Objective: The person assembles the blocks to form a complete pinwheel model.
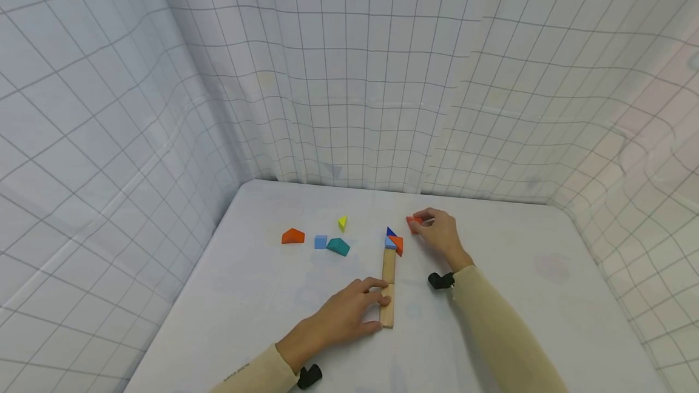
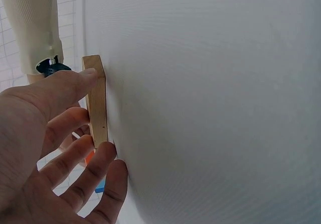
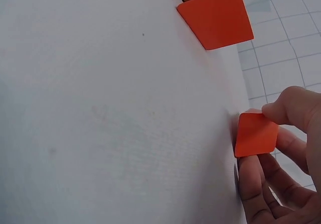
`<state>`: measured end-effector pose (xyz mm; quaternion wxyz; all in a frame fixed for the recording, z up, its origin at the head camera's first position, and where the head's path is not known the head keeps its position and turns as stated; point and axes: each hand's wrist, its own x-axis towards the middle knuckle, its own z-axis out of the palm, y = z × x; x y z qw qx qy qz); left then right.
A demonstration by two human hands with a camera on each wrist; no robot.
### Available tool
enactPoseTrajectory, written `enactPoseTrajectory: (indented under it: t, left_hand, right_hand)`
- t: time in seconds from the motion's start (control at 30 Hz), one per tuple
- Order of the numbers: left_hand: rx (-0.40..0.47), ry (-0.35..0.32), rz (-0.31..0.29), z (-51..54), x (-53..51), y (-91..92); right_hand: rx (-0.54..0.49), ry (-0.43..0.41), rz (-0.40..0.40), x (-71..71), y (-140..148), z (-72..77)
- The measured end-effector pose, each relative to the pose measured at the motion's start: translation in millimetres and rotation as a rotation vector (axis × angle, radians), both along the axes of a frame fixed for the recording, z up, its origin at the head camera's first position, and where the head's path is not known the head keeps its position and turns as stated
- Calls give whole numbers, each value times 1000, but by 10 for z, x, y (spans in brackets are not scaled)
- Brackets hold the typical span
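Note:
Two wooden blocks lie end to end in a column; my left hand [image 1: 345,314] touches the nearer block [image 1: 387,315] with thumb and fingertips. In the left wrist view my left hand [image 2: 65,148] has its thumb on the top end of the wooden block [image 2: 97,103]. At the column's far end sit a light blue piece [image 1: 390,243], a dark blue triangle [image 1: 390,232] and an orange-red piece [image 1: 398,244]. To their right, my right hand [image 1: 441,236] pinches a red piece [image 1: 413,227]; the right wrist view shows this red piece [image 3: 257,134] between thumb and fingers.
On the white table [image 1: 246,296] to the left lie an orange piece [image 1: 293,236], a light blue square [image 1: 320,242], a teal piece [image 1: 339,246] and a yellow piece [image 1: 342,223]. Gridded white sheets [image 1: 338,77] stand behind and at both sides.

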<state>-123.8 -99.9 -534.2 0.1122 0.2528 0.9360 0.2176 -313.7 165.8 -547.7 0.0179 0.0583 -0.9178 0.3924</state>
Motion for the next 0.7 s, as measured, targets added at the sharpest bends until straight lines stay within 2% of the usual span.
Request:
enactPoseTrajectory:
  t: [0.27,0.7]
  left_hand:
    - [0,3,0,1,3,-1]
    - [0,-8,5,23,11,5]
  right_hand:
    - [-42,-24,10,-27,22,4]
    - [-118,-145,59,-12,-50,43]
